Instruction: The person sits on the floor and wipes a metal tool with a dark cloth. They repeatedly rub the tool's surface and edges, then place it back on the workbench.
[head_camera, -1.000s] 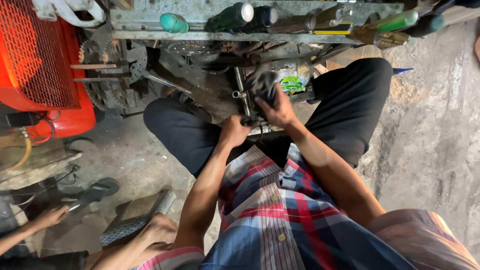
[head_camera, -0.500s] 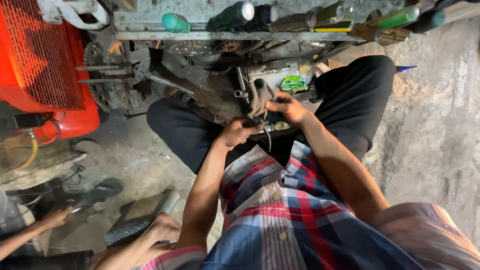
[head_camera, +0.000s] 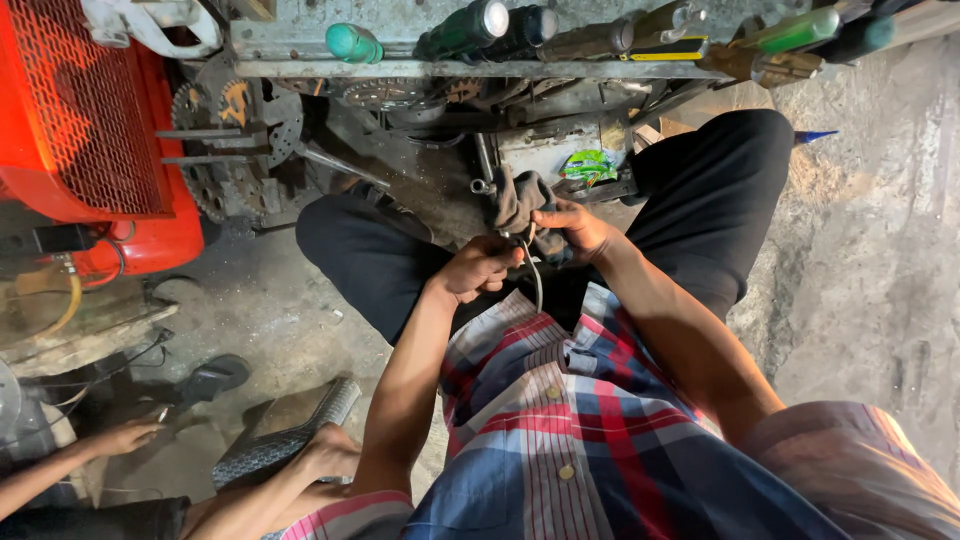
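Both hands have been drawing back toward the lap since the earlier frames, and the dark grey crumpled cloth (head_camera: 520, 200) is now showing more plainly above them. Bent at the elbow, the left forearm is reaching forward from the checked red, white and blue shirt (head_camera: 590, 430), and the left hand (head_camera: 478, 268) is curling closed just below and left of the cloth, pinching a thin pale wire (head_camera: 537, 280) that is looping down toward the shirt. The right hand (head_camera: 572, 228) is coming in from the other side, fingers folded over the cloth's lower edge and gripping it, wrist cocked inward. Cloth and wire are sitting between the knees in black trousers (head_camera: 720, 200), in front of a greasy grey metal machine frame (head_camera: 440, 60).

Far left of the cloth, one orange mesh-fronted machine housing (head_camera: 80, 120) is standing beside two toothed metal sprockets (head_camera: 235, 110). Above the cloth, at least six tool handles are lying in a row on the frame, among them a teal plastic handle (head_camera: 352, 42). Well below and left of the cloth, two hands of another person (head_camera: 130, 437) are resting near the concrete floor (head_camera: 870, 260).
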